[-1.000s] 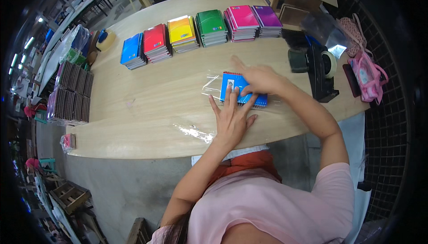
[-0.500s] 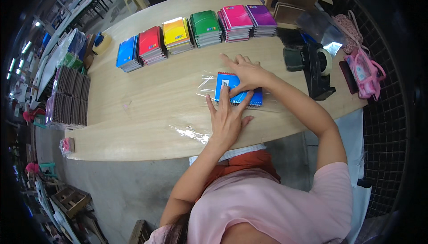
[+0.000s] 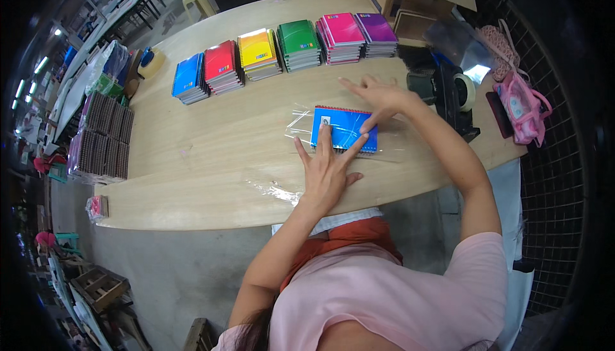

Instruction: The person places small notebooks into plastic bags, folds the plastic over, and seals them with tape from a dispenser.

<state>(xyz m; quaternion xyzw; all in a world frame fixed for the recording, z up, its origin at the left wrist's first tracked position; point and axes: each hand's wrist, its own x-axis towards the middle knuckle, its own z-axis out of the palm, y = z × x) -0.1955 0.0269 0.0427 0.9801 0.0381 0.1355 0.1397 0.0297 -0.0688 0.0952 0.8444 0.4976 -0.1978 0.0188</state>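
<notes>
A blue spiral notebook [image 3: 349, 120] lies on the table in front of me, with clear plastic film [image 3: 299, 122] sticking out past its left side. A small white label [image 3: 326, 121] sits on its cover. My left hand [image 3: 328, 168] is spread, its fingertips pressing on the notebook's lower left part and near edge. Over the notebook's upper right corner is my right hand [image 3: 383, 100], fingers apart, its thumb touching or just above the cover. Neither hand grips anything.
Notebook stacks in blue [image 3: 189, 76], red [image 3: 221, 66], yellow [image 3: 258, 53], green [image 3: 298, 43], pink [image 3: 341, 35] and purple [image 3: 377, 32] line the far side. A black tape dispenser [image 3: 448, 98] and pink pouch [image 3: 522, 107] stand right. Wrapped notebook piles [image 3: 99, 136] sit left.
My right hand has slid right and outward across the cover, uncovering more of the blue notebook. My left hand stays pressed on it.
</notes>
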